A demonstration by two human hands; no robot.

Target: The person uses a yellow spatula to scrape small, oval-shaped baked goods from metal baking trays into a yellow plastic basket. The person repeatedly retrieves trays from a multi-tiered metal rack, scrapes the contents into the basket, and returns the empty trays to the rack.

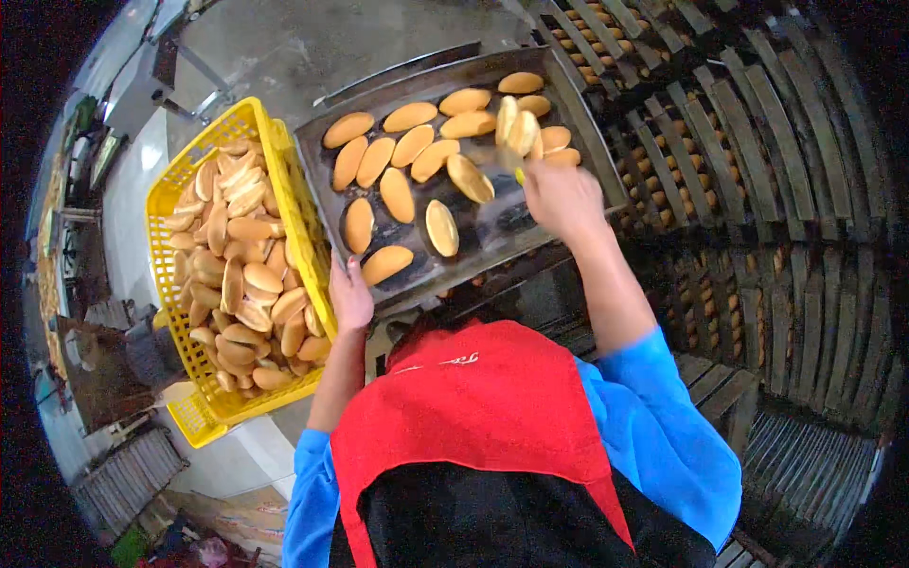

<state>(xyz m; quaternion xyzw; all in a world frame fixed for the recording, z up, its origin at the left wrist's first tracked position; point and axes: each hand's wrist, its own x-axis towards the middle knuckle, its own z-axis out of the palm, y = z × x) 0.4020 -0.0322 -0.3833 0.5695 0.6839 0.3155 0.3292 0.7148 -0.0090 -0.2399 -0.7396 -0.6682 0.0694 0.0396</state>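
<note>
A dark metal baking tray (497, 206) with raised edges holds many oval bread rolls, mostly golden side up. My left hand (351, 292) grips the tray's lower left corner, thumb over the rim. Over the right part of the tray, my right hand (562, 200) is closed on a tool, blurred by motion, with a bit of yellow at the grip. Its blade seems to touch pale rolls (518, 128) that stand tilted there; their exact contact is unclear. One roll (442, 228) lies pale side up near the tray's lower middle.
Left of the tray stands a yellow plastic crate (302, 220) heaped with bread rolls (245, 284). On the right, racks (738, 156) hold further trays of rolls. A slatted stand (717, 387) is at lower right. Grey floor (263, 42) shows beyond the tray.
</note>
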